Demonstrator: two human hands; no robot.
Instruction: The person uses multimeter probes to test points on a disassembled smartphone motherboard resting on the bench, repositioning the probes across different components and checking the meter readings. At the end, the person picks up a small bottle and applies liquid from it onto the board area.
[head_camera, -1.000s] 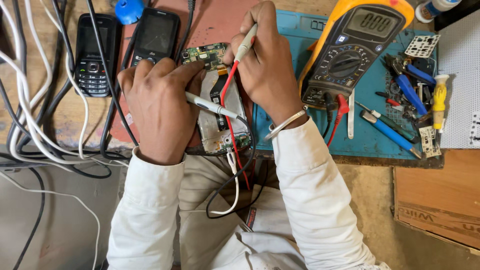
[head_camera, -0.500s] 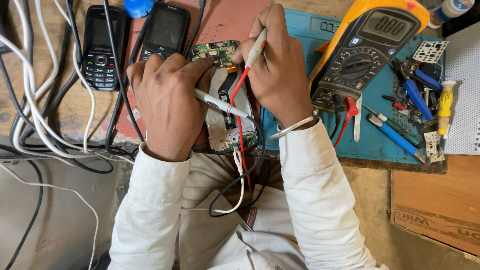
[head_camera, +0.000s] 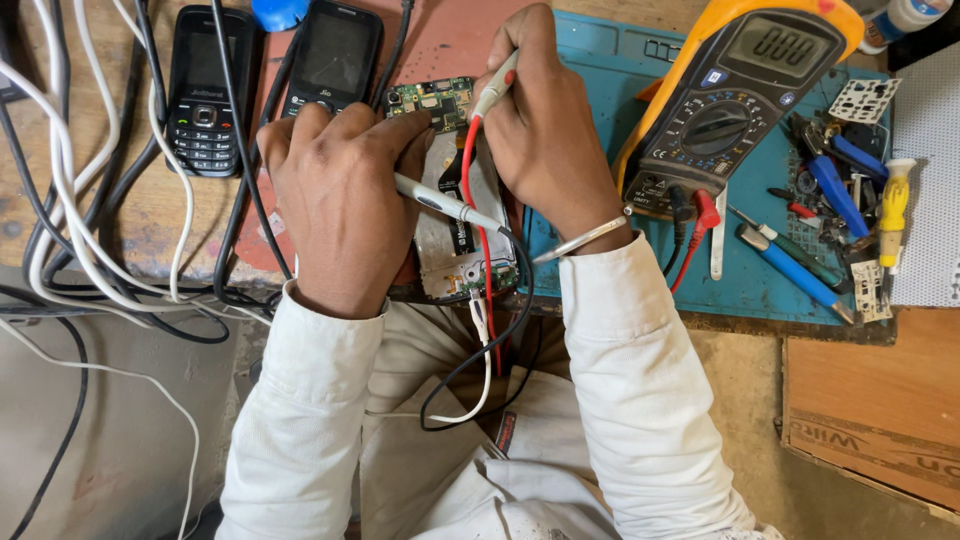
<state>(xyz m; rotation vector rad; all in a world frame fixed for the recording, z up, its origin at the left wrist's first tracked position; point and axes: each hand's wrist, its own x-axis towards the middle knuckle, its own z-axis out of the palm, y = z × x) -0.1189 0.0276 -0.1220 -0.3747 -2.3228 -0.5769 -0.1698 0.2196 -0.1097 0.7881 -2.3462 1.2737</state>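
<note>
Over blue mat (head_camera: 600, 90), hands (head_camera: 440, 170) pinching probes (head_camera: 440, 200).

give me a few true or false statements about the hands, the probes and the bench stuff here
1. Each hand holds a probe. True: the left hand holds a grey probe, the right hand a red-wired probe.
2. The multimeter lies left of both hands. False: it lies to their right, on the blue mat.
3. Two black keypad phones lie at the top left. True.
4. The opened phone lies on the far right by the screwdrivers. False: it lies between the hands.
5. The circuit board is red. False: it is green.
</note>
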